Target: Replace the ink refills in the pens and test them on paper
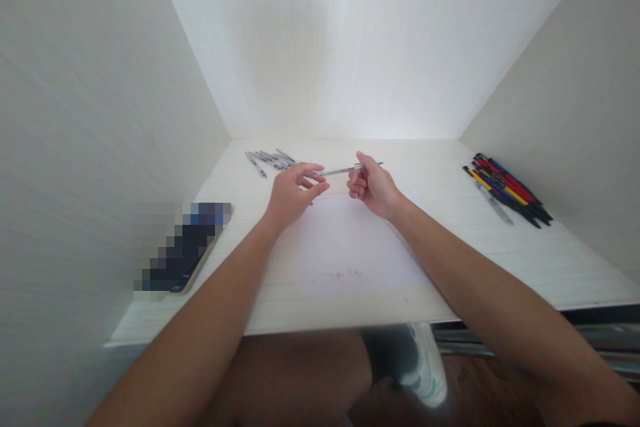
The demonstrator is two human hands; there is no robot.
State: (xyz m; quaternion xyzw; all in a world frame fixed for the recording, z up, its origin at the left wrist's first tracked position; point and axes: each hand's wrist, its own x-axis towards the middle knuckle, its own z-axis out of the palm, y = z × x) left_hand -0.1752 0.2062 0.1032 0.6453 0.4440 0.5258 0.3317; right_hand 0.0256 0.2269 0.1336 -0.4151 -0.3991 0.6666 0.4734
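My right hand (371, 185) is closed around a thin clear pen (340, 171), which lies level above the desk and points left. My left hand (295, 192) is just left of it. Its fingers are spread and its fingertips almost touch the pen's left end. Both hands hover over a white sheet of paper (350, 247) that lies in the middle of the white desk (440, 167).
Several grey pens (270, 160) lie at the back left of the desk. A bundle of red, blue, yellow and black pens (507, 190) lies at the right. A phone (187, 250) rests near the left edge. White walls close in the desk on three sides.
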